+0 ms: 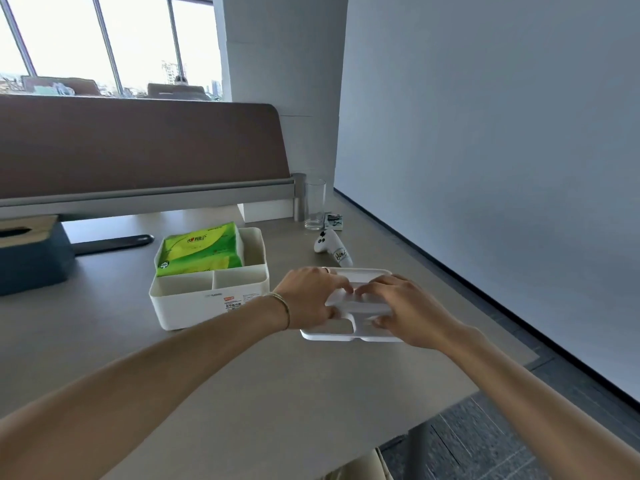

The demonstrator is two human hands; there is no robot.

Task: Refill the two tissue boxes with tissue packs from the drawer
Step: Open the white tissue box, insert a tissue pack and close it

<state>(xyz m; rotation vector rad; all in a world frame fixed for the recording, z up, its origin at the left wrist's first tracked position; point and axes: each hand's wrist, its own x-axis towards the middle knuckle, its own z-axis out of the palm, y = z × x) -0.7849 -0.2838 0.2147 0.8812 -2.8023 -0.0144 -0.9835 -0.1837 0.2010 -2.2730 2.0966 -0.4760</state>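
Note:
A white tissue box stands open on the desk, with a green tissue pack lying in its rear compartment and two small front compartments showing bare. To its right lies the box's white lid, flat on the desk. My left hand grips the lid's left side, thumb at its near edge. My right hand holds the lid's right side, fingers curled over its middle. A second, dark blue tissue box with a wooden top sits at the far left.
A white controller, an empty glass and a small carton stand behind the lid near the wall. A brown desk partition runs along the back. A dark flat bar lies by the blue box. The desk edge drops off at right.

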